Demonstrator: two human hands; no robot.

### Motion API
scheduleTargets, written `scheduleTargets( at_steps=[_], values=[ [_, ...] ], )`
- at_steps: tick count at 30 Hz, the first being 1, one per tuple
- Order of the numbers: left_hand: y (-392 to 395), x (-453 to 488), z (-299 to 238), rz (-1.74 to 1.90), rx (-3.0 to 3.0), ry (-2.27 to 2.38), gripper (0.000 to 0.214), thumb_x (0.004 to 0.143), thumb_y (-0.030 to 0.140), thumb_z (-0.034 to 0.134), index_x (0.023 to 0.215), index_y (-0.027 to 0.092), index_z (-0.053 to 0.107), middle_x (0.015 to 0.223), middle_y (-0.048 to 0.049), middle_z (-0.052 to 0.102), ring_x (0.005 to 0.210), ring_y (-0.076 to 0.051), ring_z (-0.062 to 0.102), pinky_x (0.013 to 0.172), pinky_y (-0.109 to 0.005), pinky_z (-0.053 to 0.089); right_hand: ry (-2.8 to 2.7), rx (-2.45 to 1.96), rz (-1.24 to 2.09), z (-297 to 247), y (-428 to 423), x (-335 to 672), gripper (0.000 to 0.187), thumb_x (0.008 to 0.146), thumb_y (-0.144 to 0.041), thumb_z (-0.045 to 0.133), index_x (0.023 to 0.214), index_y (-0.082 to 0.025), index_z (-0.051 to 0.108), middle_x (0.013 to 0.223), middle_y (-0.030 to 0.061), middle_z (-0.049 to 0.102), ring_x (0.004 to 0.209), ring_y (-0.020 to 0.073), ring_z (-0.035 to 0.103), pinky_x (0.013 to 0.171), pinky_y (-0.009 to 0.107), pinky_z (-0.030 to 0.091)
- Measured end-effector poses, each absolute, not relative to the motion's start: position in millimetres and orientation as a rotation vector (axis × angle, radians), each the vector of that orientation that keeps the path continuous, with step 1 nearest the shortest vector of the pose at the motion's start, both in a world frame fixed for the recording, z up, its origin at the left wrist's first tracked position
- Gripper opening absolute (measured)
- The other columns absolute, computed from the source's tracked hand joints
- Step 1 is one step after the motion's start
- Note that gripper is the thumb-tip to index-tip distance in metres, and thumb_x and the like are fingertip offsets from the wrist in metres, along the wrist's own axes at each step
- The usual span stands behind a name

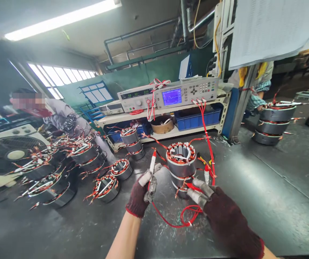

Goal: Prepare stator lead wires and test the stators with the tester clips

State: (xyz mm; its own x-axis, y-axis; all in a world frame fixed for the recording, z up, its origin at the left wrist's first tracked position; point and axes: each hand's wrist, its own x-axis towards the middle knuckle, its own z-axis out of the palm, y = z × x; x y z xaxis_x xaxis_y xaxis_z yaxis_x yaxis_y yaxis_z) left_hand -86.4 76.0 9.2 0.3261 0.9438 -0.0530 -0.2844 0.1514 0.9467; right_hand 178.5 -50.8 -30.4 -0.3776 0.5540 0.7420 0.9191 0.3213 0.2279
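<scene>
My left hand (143, 190), in a dark red glove with grey fingertips, is closed around a white test probe (152, 162) with a red tip pointing up. From it a red cable (167, 223) loops across the table. My gloved right hand (221, 210) has its fingers pinched at a red test probe (194, 187), largely covered by them, against the side of the lower stator. Two motor stators are stacked here: the upper stator (180, 167) shows copper windings and white sleeves, and the lower stator (176, 184) is partly behind my right fingertips.
Behind the stack, a shelf (154, 136) carries a tester with a lit screen (171, 97) and red leads. A white-and-red probe (206, 175) stands right of the stators. Several stators (106, 189) crowd the left. Co-workers (63, 111) are at left and right, near a metal post (242, 104).
</scene>
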Motion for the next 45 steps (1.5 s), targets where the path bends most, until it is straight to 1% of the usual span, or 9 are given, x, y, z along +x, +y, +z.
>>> scheduleTargets(
  at_steps=[8,14,17,20,29,35,38,42,45],
  values=[
    [74.1,-82.8,15.8,1.036,1.021,0.810,0.066,0.085,0.056,0.080,0.128,0.006,0.072,0.047,0.0075,0.049,0.033,-0.006,0.033,0.033,-0.019,0.027,-1.889,-1.327,-0.737,-46.9,-49.4,171.3,0.061,0.089,0.002,0.049,0.135,-0.031,0.072,0.125,0.0021,0.079,0.113,0.0241,0.076,0.092,0.040,0.066],
    [35.6,-87.4,-8.9,1.029,0.868,0.938,0.072,0.075,0.058,0.091,0.128,0.013,0.076,0.069,-0.0008,0.070,0.043,-0.006,0.048,0.038,-0.018,0.030,-1.506,-1.637,-0.405,-67.1,-48.5,218.6,0.068,0.104,-0.029,0.052,0.169,-0.031,0.034,0.140,0.0141,0.068,0.112,0.0296,0.075,0.077,0.040,0.068],
    [-0.6,-78.4,-47.2,0.933,0.843,0.991,0.061,0.068,0.047,0.098,0.116,0.014,0.083,0.090,-0.0089,0.080,0.062,-0.012,0.064,0.055,-0.020,0.046,-1.372,-1.648,-0.114,-86.2,-30.8,235.6,0.068,0.105,-0.041,0.055,0.168,-0.032,0.033,0.163,0.0153,0.051,0.133,0.0317,0.066,0.093,0.046,0.066],
    [-39.3,-55.4,-80.5,0.631,0.816,0.932,0.057,0.065,0.044,0.100,0.111,0.015,0.085,0.103,-0.0138,0.082,0.078,-0.019,0.073,0.074,-0.027,0.055,-1.294,-1.461,0.212,-103.6,-7.9,230.6,0.071,0.104,-0.044,0.054,0.169,-0.029,0.029,0.160,0.0148,0.055,0.142,0.0291,0.060,0.112,0.052,0.056],
    [-72.5,6.1,-87.4,-0.069,1.385,0.325,0.069,0.085,0.067,0.081,0.134,0.019,0.078,0.129,-0.0137,0.079,0.123,-0.035,0.071,0.111,-0.045,0.052,-1.159,-1.606,0.238,-94.3,-11.8,240.8,0.072,0.087,-0.047,0.077,0.153,-0.024,0.056,0.150,0.0192,0.060,0.115,0.0320,0.073,0.096,0.050,0.064],
    [-77.2,18.1,-85.7,-0.076,1.444,0.290,0.066,0.082,0.074,0.078,0.126,0.025,0.083,0.124,-0.0106,0.081,0.122,-0.036,0.072,0.112,-0.045,0.052,-1.111,-1.446,0.354,-111.7,1.9,208.4,0.077,0.097,-0.049,0.063,0.164,-0.023,0.037,0.152,0.0197,0.061,0.121,0.0255,0.073,0.097,0.044,0.065],
    [-76.4,13.6,-71.8,-0.049,1.456,0.291,0.058,0.084,0.072,0.077,0.118,0.026,0.085,0.122,-0.0096,0.081,0.123,-0.036,0.071,0.112,-0.042,0.052,-1.103,-1.487,0.230,-107.5,8.3,204.5,0.076,0.100,-0.050,0.057,0.167,-0.024,0.033,0.151,0.0191,0.062,0.118,0.0246,0.073,0.091,0.042,0.066],
    [-61.2,-22.8,-53.0,0.037,1.475,0.316,0.045,0.094,0.055,0.075,0.125,0.023,0.083,0.129,-0.0128,0.078,0.130,-0.034,0.068,0.115,-0.042,0.048,-1.212,-1.713,0.062,-101.1,-11.8,246.3,0.060,0.097,-0.048,0.063,0.150,-0.020,0.060,0.139,0.0182,0.071,0.121,0.0333,0.072,0.104,0.051,0.060],
    [-50.3,-59.2,-56.5,0.207,1.275,0.484,0.037,0.090,0.043,0.084,0.121,0.024,0.084,0.123,-0.0133,0.081,0.119,-0.031,0.073,0.106,-0.042,0.054,-1.315,-1.973,0.046,-109.1,-36.4,275.5,0.055,0.098,-0.042,0.061,0.147,-0.018,0.063,0.135,0.0168,0.074,0.121,0.0351,0.072,0.104,0.050,0.059]
  ],
)
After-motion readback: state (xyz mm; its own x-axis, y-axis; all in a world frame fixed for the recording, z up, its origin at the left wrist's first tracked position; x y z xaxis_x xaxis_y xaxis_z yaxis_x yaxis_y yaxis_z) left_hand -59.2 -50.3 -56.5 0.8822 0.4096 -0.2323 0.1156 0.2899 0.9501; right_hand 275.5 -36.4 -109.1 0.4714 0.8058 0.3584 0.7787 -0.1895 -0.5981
